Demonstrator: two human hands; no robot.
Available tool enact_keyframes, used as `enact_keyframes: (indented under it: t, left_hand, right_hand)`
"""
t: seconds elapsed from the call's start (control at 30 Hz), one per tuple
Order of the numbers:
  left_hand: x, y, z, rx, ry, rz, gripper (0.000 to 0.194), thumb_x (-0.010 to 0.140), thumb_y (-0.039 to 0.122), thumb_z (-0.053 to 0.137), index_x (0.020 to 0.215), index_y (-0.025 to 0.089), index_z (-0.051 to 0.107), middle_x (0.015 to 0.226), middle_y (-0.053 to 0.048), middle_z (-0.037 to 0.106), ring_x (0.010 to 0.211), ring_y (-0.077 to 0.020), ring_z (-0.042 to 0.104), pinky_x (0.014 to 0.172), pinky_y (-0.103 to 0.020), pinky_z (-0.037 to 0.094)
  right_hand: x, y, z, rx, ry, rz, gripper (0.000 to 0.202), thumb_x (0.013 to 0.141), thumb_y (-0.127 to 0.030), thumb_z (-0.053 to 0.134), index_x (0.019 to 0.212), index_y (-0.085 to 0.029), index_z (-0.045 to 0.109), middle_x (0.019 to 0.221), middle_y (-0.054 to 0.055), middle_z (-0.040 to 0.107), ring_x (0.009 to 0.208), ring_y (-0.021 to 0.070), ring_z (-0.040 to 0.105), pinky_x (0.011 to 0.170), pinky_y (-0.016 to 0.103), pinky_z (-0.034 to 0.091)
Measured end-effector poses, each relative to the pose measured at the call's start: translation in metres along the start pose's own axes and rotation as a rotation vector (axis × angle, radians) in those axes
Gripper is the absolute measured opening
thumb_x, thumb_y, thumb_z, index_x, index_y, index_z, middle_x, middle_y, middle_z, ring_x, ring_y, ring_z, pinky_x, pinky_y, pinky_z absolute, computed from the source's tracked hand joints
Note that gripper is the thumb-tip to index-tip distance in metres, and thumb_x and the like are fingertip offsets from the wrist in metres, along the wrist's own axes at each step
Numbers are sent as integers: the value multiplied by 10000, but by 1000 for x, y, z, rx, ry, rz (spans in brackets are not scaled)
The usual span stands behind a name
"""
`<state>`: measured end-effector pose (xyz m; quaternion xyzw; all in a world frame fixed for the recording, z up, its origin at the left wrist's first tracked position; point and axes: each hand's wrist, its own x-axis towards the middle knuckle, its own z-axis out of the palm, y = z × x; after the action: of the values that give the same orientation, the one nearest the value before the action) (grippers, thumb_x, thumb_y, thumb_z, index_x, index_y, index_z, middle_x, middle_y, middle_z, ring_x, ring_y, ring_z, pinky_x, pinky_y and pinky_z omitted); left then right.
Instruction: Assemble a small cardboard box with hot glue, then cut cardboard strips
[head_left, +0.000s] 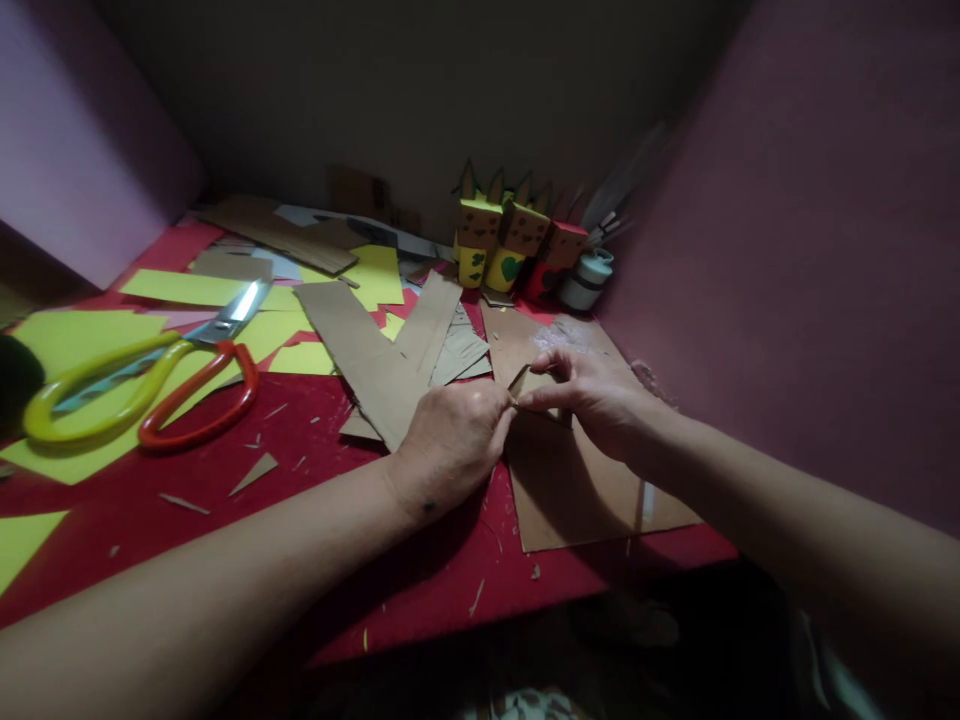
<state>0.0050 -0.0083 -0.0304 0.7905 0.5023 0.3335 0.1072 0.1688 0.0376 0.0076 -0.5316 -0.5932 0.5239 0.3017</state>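
One left hand (456, 435), grip partly hidden, and the right hand (600, 395) are pinching a cardboard piece (529, 382), fingers nearly closed; a shadowed rear wall (420, 90) is bordering the red tabletop (420, 595).

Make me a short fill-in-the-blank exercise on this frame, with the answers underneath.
1. The scissors have one red handle loop and one ____ loop.
2. The table's surface is ____ in colour.
3. The right hand pinches a small brown piece of ____.

Missing words: yellow; red; cardboard
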Motion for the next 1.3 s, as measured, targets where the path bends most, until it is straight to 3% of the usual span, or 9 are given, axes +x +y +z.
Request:
enact_keyframes:
  t: [0.33, 0.57, 1.1, 1.23, 1.3]
  left_hand:
    - [0, -1, 3, 34, 26, 17, 204, 879, 162, 508, 781, 129, 684, 722, -58, 671, 625, -155, 580, 595, -285, 433]
    - [-1, -1, 2, 10, 38, 13, 174, 871, 160, 536, 763, 144, 672, 704, -44, 674, 609, -142, 585, 584, -267, 441]
    - [-3, 2, 2, 52, 36, 53, 241, 892, 157, 455, 740, 137, 641, 694, -53, 636, 614, -147, 550, 600, -283, 427]
    - [0, 1, 1, 26, 16, 15, 201, 871, 156, 498, 727, 151, 638, 692, -44, 646, 600, -148, 551, 592, -285, 439]
    - [1, 1, 0, -6, 2, -23, 121, 845, 152, 543, 819, 150, 662, 726, -41, 672, 625, -156, 585, 598, -282, 464]
  right_hand:
    - [-6, -2, 3, -25, -7, -57, 348, 590, -170, 752, 826, -238, 505, 702, -49, 519, 626, 137, 471, 575, 295, 334]
    - [-6, -3, 1, -6, -3, -14, 367, 565, -149, 742, 835, -240, 510, 682, -54, 481, 647, 148, 461, 589, 295, 324]
    - [-6, -1, 3, -54, -6, -43, 327, 590, -168, 700, 827, -251, 490, 699, -52, 488, 630, 145, 435, 576, 297, 309]
    - [-3, 2, 0, -42, -20, -30, 332, 595, -184, 721, 834, -251, 500, 719, -48, 500, 654, 150, 451, 599, 298, 320]
    - [-2, 4, -2, -30, -17, -22, 335, 587, -178, 723, 839, -250, 515, 724, -43, 508, 671, 157, 464, 616, 303, 331]
